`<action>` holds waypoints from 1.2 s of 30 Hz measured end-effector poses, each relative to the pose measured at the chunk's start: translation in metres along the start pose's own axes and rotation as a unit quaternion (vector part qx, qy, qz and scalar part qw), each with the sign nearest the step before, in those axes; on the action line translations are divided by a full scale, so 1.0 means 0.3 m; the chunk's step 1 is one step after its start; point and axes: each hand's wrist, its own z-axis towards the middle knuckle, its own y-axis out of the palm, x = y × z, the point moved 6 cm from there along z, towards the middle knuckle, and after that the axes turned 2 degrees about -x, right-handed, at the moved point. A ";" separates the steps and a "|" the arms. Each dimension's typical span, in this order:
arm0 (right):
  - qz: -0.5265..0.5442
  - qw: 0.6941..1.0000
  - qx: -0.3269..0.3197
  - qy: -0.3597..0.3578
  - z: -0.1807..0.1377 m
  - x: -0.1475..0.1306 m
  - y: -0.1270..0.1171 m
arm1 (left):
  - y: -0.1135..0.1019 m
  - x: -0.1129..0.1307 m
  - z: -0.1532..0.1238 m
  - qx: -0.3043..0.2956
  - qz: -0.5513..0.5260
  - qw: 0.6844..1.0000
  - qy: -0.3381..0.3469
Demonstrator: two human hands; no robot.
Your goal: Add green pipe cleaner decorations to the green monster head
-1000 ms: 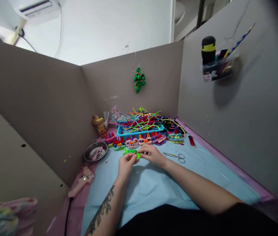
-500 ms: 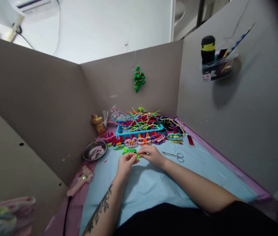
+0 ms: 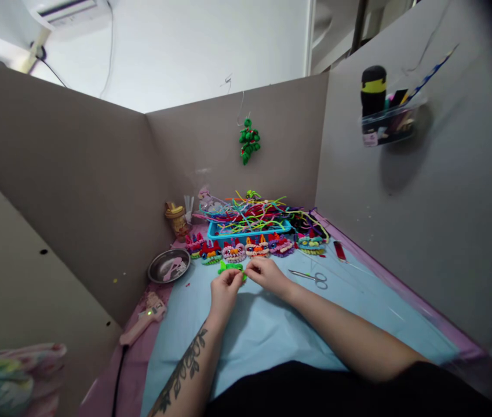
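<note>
The left hand (image 3: 223, 291) and the right hand (image 3: 267, 274) meet over the blue mat (image 3: 272, 333) on the worktop (image 3: 138, 354). Between them is a small green fuzzy piece (image 3: 230, 267). Both hands pinch it with their fingertips, so each grip is narrow and closed on the piece. The left hand has it from the near side, and the right hand has it from the right side. The piece sits just above the mat, near the middle of the worktop.

Just behind the hands is a row of bright fuzzy shapes (image 3: 246, 249). Behind that row is a blue tray (image 3: 252, 230) with a heap of fuzzy wires (image 3: 250, 211) in many colors. A pair of scissors (image 3: 314, 278) lies on the mat, near the right hand. A metal bowl (image 3: 168, 266) sits to the left. A pink glue gun (image 3: 144, 319) lies nearer, by the left wall. A green bunch (image 3: 249, 141) hangs on the back wall.
</note>
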 end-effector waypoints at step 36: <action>0.224 0.956 -0.086 0.171 -0.017 0.070 0.089 | -0.021 -0.057 0.030 0.040 -0.048 0.997 -0.037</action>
